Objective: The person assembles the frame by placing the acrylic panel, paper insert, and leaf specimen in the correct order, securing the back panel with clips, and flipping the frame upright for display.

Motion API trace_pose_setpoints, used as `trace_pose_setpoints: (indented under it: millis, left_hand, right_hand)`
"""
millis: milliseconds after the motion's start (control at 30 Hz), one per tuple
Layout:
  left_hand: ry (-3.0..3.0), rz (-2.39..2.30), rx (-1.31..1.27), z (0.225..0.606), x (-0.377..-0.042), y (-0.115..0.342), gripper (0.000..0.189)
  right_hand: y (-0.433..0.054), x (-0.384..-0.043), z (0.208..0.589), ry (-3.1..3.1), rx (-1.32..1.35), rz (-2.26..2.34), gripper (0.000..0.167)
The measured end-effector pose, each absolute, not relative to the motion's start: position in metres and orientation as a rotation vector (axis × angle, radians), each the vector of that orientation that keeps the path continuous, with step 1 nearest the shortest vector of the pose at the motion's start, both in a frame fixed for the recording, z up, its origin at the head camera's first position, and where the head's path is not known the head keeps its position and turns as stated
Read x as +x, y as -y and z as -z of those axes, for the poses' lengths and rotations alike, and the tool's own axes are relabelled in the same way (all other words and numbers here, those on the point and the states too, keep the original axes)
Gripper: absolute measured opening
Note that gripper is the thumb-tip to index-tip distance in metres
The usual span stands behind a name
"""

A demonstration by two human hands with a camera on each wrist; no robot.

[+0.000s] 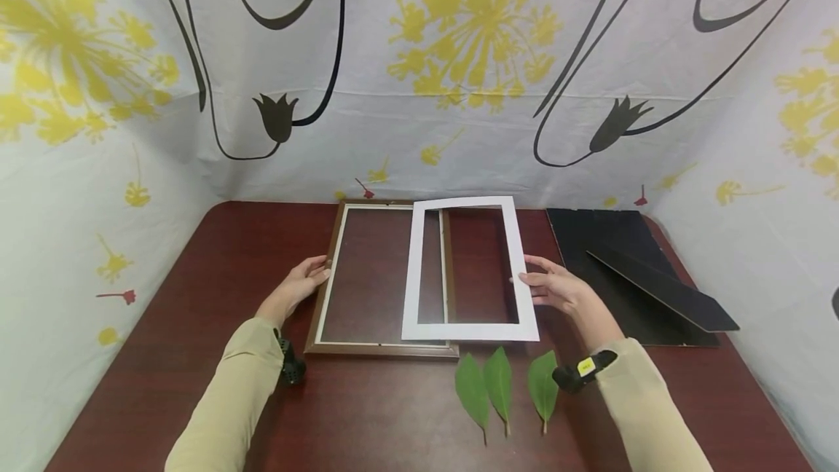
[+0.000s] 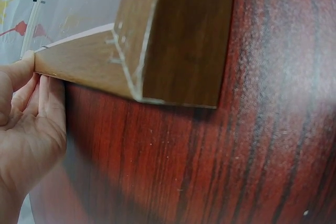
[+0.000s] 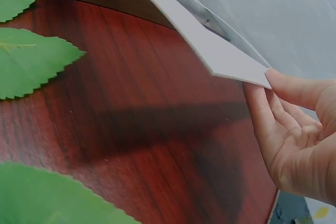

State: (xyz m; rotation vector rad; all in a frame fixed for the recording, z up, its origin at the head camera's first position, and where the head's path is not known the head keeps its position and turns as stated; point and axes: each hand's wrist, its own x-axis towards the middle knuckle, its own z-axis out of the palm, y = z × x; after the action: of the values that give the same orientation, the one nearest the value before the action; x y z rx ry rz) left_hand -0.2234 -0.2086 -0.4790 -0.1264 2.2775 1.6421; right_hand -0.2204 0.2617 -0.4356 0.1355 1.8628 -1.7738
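My right hand (image 1: 557,284) pinches the right side of a white picture mat (image 1: 527,308), thumb on top and fingers beneath. In the right wrist view the mat (image 3: 210,51) slants above the table, with its shadow below. Its left part overlaps a brown wooden picture frame (image 1: 380,349), whose opening shows the table through it. At the frame's left side my left hand (image 1: 301,286) holds the edge; in the left wrist view the thumb is on the upper edge of the frame (image 2: 184,40) and the fingers are under it.
Three green leaves, a left one (image 1: 472,388), a middle one (image 1: 499,381) and a right one (image 1: 542,384), lie in front of the mat. A black backing board (image 1: 583,235) with a raised black flap (image 1: 668,290) lies at the right. Patterned cloth (image 1: 393,130) hangs behind the dark red table (image 1: 367,414).
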Motion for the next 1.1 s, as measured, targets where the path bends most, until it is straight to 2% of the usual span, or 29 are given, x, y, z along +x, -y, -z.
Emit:
trace_pose_setpoints:
  millis: [633,1100]
  left_hand:
    - [-2.270,-1.649,-0.124,0.478,-0.222,0.207,0.054]
    - [-2.270,-1.643,-0.134,0.478,-0.222,0.207,0.053]
  right_hand:
    - [-0.236,-0.220,0.453,-1.854,0.129,1.782,0.066]
    - [-0.198,-0.227,0.454,-1.859,0.173,1.765,0.064]
